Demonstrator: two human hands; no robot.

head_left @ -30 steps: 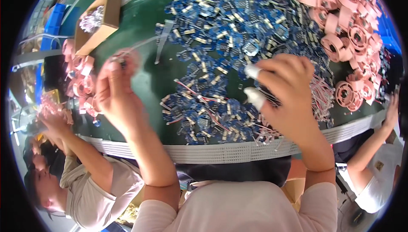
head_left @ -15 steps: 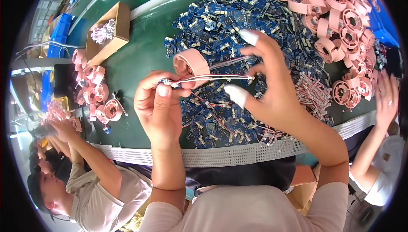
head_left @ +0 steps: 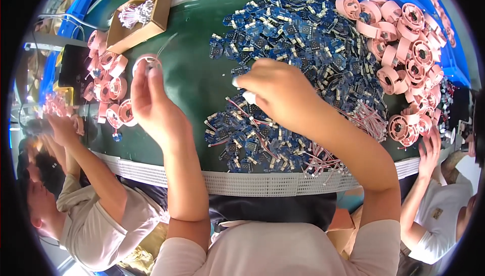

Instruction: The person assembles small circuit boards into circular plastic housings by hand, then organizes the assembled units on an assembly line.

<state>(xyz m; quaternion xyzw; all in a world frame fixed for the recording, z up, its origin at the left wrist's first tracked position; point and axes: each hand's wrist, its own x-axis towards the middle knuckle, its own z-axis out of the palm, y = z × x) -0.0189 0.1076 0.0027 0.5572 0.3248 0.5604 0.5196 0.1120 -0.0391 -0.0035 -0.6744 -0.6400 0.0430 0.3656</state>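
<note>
My left hand (head_left: 156, 107) is raised at the left, near a heap of pink plastic rings (head_left: 111, 89). Its fingers are closed on a pink ring (head_left: 147, 58), mostly hidden behind the fingertips, with thin blurred wires trailing from it. My right hand (head_left: 283, 91) hangs over the pile of small blue circuit boards (head_left: 288, 33), thumb and fingers drawn together. White covers sit on its thumb and a fingertip. Whatever that pinch may hold is hidden. Red, white and black connector cables (head_left: 369, 119) lie beside my right forearm.
A cardboard box (head_left: 160, 13) of white-ended cables stands at the back left. More pink rings (head_left: 404, 54) are heaped at the right against a blue bin (head_left: 454, 69). A white perforated strip (head_left: 252, 184) edges the green table. Other people's arms reach in from both sides.
My left hand has gone left and away from me with the pink ring. My right hand has moved left from the cable ends, its spread fingers now closed. The view has shifted slightly.
</note>
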